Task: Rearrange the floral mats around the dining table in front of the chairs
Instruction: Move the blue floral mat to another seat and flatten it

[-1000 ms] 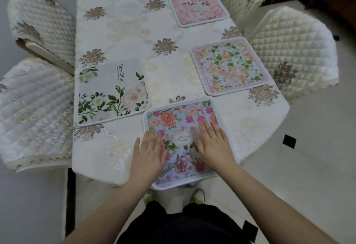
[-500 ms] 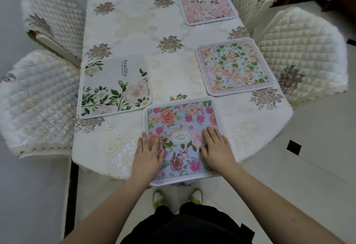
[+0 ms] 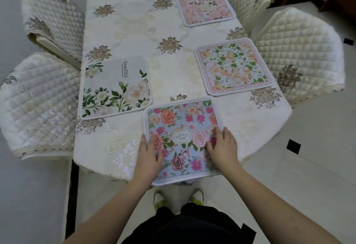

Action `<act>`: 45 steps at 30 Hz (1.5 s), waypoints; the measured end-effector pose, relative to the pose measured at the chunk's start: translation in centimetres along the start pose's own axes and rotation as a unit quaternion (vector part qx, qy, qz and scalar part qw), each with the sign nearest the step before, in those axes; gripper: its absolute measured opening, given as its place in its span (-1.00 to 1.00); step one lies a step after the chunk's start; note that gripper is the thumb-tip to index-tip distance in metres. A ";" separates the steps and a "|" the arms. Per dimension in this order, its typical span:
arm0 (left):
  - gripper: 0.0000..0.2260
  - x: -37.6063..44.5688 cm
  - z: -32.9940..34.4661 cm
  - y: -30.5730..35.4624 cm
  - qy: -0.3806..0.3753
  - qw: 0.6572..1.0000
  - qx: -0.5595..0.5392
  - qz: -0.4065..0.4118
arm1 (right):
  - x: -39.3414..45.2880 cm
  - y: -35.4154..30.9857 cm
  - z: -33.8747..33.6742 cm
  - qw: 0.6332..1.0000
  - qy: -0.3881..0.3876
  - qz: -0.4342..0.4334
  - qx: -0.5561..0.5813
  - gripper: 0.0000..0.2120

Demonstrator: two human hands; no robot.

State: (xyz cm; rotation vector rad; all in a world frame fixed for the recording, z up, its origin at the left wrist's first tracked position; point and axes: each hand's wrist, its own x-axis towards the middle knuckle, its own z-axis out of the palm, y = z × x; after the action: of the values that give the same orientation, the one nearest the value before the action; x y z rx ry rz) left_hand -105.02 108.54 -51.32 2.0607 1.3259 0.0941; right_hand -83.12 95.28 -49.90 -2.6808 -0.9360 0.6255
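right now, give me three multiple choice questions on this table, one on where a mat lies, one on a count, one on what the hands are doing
1. Where does the blue mat with big pink and orange flowers lie?
A. at the near end of the table, overhanging its edge
B. at the far end
C. on a chair seat

2. How many floral mats are on the table?
A. two
B. four
C. six

3. What are the hands doing?
A. both hang idle off the table
B. the left hand and right hand both rest on the blue mat
C. one lifts the Beautiful mat

Answers: 1 A, its near edge hangs past the tablecloth. 2 B, one near, one left, two right. 3 B, one hand lies on each side of it.
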 end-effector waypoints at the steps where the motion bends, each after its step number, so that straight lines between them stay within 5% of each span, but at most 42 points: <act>1: -0.47 -0.1 -0.1 0.2 0.008 1.000 -0.017 0.001 | -0.1 -0.1 0.1 1.000 0.006 0.001 0.007 -0.41; 7: -0.52 -0.2 -1.5 0.9 0.049 0.996 -0.072 0.027 | -0.5 -0.5 -0.6 0.992 0.090 -0.003 0.093 -0.52; 12: -0.62 -0.1 -2.5 1.5 0.077 0.991 -0.097 0.051 | -0.5 -0.8 -1.5 0.972 0.137 -0.024 0.191 -0.42; 25: -0.80 -1.2 -4.1 1.9 0.108 0.982 -0.145 0.058 | 2.5 -3.5 -5.1 0.962 0.194 -0.112 0.155 -0.56; 32: -0.84 -3.2 -3.3 -0.3 0.072 0.995 -0.064 0.036 | 5.3 -5.8 -4.2 0.971 0.151 -0.175 0.066 -0.56; 41: -0.80 -2.8 -3.4 -2.5 -0.045 0.999 -0.014 0.000 | 8.1 -3.7 -2.5 0.990 -0.031 -0.127 -0.047 -0.42; 45: -0.79 -1.0 -4.1 -2.6 -0.040 0.998 0.026 0.029 | 7.4 -2.3 -2.1 0.992 -0.030 -0.121 -0.032 -0.48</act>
State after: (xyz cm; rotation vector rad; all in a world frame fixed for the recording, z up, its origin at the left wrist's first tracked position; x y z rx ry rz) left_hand -109.15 110.42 -49.40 2.1234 1.2324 0.0018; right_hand -78.16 101.57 -49.63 -2.5578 -1.2944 0.6349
